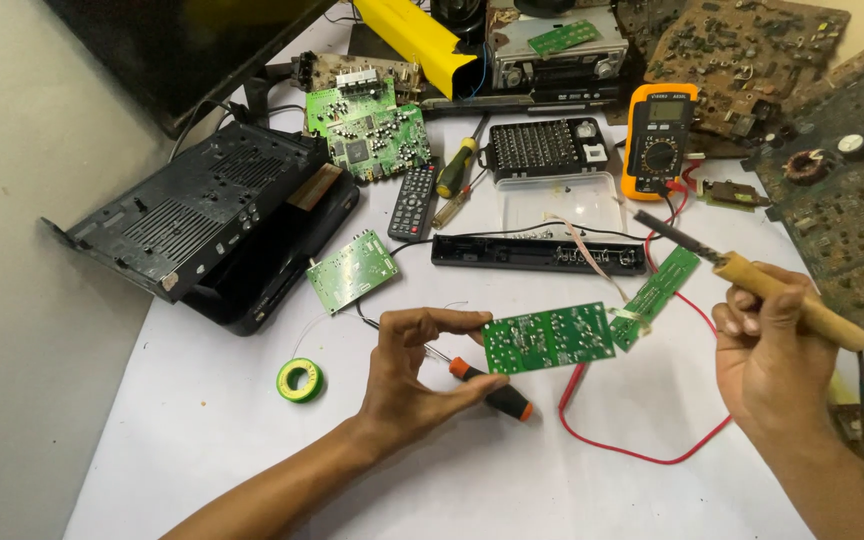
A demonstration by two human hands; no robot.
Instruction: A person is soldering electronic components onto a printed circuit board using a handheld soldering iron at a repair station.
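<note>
Two bare hands worked over the white worktop (252,440). The left hand (414,368) pinched the left edge of a small green rectangular circuit board (548,338) between thumb and fingers, holding it just above the surface. Under it lay a short black screwdriver with orange ends (493,391) and a looping red wire (632,440). The right hand (767,352) was clenched around the wooden handle of a soldering iron (762,282), its dark tip pointing up-left, apart from the board. Left of the hands sat a green-and-yellow roll of tape (300,380). Farther back lay a narrow green strip board (655,296), a black remote control (414,200), an open black metal casing (202,215) and an orange multimeter (660,140).
</note>
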